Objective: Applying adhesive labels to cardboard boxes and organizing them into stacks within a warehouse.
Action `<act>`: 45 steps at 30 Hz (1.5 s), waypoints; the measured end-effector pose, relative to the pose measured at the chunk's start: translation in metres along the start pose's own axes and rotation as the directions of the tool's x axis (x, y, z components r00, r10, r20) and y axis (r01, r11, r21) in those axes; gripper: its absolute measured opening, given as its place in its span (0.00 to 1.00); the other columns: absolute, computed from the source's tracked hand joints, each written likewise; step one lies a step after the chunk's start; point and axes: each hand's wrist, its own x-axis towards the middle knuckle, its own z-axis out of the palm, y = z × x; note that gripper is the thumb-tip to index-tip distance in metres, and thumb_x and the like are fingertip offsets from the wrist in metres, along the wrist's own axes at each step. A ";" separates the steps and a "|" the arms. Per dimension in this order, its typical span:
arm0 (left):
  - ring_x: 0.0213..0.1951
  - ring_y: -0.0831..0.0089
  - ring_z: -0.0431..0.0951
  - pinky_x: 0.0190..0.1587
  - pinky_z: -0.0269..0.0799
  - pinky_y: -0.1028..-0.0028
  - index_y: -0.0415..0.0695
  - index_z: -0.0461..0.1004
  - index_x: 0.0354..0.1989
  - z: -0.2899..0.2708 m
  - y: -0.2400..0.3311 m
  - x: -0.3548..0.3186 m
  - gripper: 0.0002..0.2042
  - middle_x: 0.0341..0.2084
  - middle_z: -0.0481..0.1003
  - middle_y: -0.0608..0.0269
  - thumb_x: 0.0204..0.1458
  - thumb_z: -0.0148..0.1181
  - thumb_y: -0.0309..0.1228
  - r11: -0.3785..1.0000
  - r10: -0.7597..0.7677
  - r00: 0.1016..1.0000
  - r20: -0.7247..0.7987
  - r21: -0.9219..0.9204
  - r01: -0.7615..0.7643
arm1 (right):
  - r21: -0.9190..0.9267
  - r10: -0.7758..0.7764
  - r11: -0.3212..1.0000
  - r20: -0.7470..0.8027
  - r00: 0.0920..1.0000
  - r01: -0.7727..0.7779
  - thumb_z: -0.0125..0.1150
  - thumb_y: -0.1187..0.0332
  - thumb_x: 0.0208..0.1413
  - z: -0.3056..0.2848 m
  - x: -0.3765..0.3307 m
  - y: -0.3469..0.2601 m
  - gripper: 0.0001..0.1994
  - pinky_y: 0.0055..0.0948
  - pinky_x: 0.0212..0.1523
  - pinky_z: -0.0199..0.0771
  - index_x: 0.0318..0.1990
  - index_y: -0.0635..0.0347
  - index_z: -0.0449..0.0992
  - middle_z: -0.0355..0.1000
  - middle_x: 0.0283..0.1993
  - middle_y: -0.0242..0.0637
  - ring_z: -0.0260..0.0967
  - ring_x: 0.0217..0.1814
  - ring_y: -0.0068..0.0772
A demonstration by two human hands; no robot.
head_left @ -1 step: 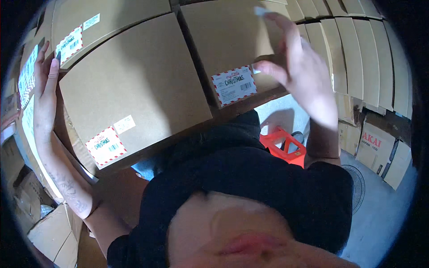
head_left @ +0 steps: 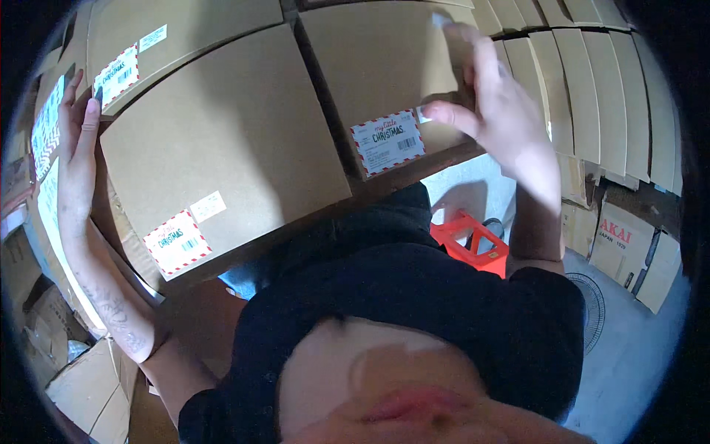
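Observation:
My left hand point(head_left: 76, 140) lies along the left side of the brown cardboard boxes, its fingers stretched out and its thumb near a box corner. Right of it is a flat cardboard box point(head_left: 229, 140), bearing a red-and-white bordered label point(head_left: 177, 246) and a plain white sticker point(head_left: 208, 206). My right hand point(head_left: 499, 103) is over the right end of another cardboard box point(head_left: 377, 63), fingers and thumb apart. A small pale thing point(head_left: 441, 20) shows at a fingertip; I cannot tell what it is. The thumb is beside that box's bordered label point(head_left: 387, 143).
Another labelled box point(head_left: 177, 37) stands farther back on the left. Upright cardboard pieces point(head_left: 610, 103) are packed in a row at the right. A red plastic stool point(head_left: 473, 240) stands on the grey floor point(head_left: 629, 355), beside a round floor grate point(head_left: 586, 311). Old cartons point(head_left: 92, 388) crowd the lower left.
The fingertips of my right hand have shifted slightly to the right. My left hand and the boxes keep their places.

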 end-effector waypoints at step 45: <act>0.44 0.66 0.77 0.52 0.71 0.67 0.44 0.54 0.69 0.007 0.030 0.008 0.29 0.48 0.74 0.46 0.67 0.42 0.50 0.991 -0.010 1.000 -0.021 -0.136 0.007 | 0.333 -0.007 0.931 0.422 0.906 -0.148 0.66 0.57 0.56 0.009 0.188 0.068 0.13 0.20 0.22 0.52 0.31 0.53 0.71 0.65 0.23 0.23 0.56 0.23 0.14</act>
